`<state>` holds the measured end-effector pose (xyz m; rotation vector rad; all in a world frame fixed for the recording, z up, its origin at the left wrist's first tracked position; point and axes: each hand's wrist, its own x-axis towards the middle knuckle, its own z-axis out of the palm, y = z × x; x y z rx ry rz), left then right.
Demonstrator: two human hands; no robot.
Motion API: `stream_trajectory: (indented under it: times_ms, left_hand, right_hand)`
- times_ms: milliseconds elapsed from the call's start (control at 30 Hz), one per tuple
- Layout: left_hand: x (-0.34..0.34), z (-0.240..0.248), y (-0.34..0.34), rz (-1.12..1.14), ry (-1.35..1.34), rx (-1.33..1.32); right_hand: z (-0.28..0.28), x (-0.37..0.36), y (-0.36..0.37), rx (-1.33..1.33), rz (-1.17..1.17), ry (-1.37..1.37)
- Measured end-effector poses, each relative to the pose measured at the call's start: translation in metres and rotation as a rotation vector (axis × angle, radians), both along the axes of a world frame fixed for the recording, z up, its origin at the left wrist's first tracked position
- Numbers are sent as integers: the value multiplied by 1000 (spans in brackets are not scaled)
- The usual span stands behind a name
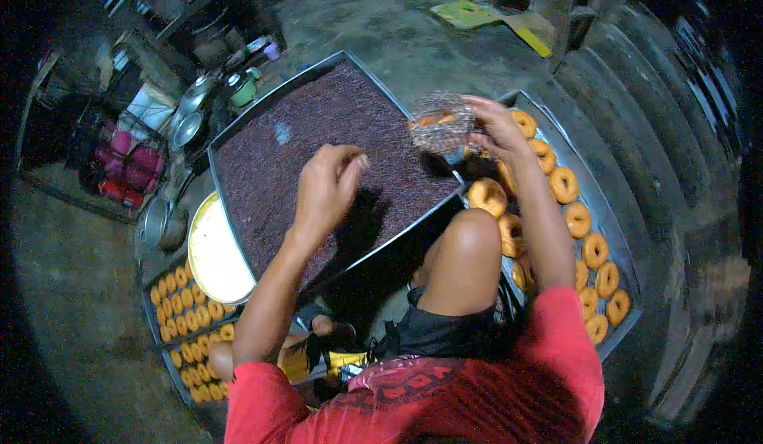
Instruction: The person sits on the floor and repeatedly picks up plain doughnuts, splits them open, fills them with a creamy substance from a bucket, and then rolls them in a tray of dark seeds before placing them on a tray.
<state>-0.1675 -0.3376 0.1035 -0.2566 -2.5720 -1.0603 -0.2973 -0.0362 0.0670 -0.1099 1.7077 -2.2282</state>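
Right hand (493, 130) gripped coated doughnut (439, 135) by side, near tray (278, 95) right corner. Left hand (328, 182) hung over dark sprinkles (266, 178), fingers curled; couldn't tell if anything pinched. Doughnut looked light, soft, dentable; coating probably loose. Light rim hold seemed best.

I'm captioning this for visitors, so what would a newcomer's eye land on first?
Probably the sprinkle-coated doughnut in the right hand, right of centre. Next, the broad bed of dark sprinkles in the middle, below the left hand, then the golden doughnuts along the right and the bright, pale round basin at left.
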Motion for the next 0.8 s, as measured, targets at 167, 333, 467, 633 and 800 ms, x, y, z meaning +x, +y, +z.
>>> stream_trajectory:
  times_ms: [167,333,467,633,800]
  left_hand:
    - [124,-65,-30,-191,-33,-518]
    - [151,-94,-26,-118,-89,-461]
    - [144,-88,-29,-155,-40,-465]
    - [135,-91,-28,-89,-30,-411]
    - [129,-87,-31,-114,-100,-431]
  right_hand:
    - [-48,5,89,-33,-234,11]
    - [-75,1,90,-67,-259,1]
    - [-80,-6,112,-46,-219,7]
    - [-81,-3,111,-105,-235,21]
    - [-81,-1,134,25,-476,-48]
